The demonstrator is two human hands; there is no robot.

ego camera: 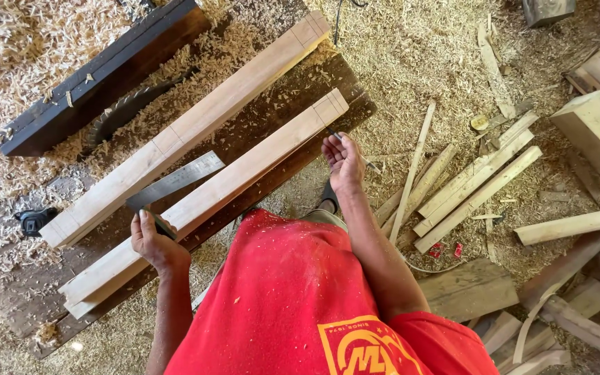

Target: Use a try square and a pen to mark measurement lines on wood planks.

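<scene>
Two long pale wooden bars lie side by side on a dark saw table [272, 118]: the nearer bar [237, 173] and the farther bar [196, 118]. Both carry pencil lines near their ends. My left hand [155, 243] grips the handle of a metal try square [175, 182], whose blade lies across the nearer bar. My right hand [344, 161] is closed on a pencil [333, 134] just off the nearer bar's right end. My red shirt fills the bottom of the view.
A circular saw blade [123, 111] pokes up through the table beside a dark fence [98, 76]. Sawdust and shavings cover table and floor. Loose wooden slats [477, 187], offcuts and a thick block [598, 135] lie on the floor at right.
</scene>
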